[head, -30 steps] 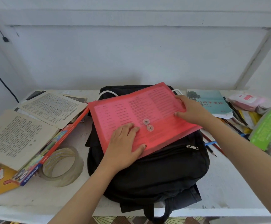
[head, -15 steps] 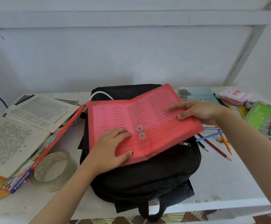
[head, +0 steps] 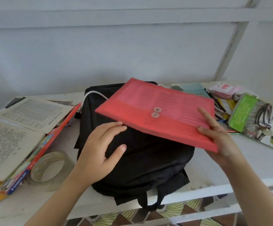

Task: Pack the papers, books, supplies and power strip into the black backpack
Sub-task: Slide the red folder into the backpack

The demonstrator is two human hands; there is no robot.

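Holding the red translucent plastic envelope by its near right corner, the right hand has two digits laid on top of the sheet and the rest of the hand tucked beneath, so the corner is pinched between them. The envelope is tilted, lifted off the black fabric backpack on the side of those fingers; its far left part lies over the top of the bag, though I cannot tell whether it touches there. Printed papers show through the plastic, and two round string-tie discs sit just left of the right fingertips.

The left hand is spread over the front of the backpack, fingers relaxed and gripping nothing. Its fingertips reach the envelope's near left edge; whether they touch it cannot be told. The backpack lies flat on the white painted table, directly under both sets of fingers, its handle loop hanging over the near edge.

Left of the left fingers are a clear roll of packing tape, a flat red and blue box of coloured pencils and an open yellowed paperback book. Beyond the right fingers lie a teal-covered book, a pink packet of tissues and a green cardboard box.
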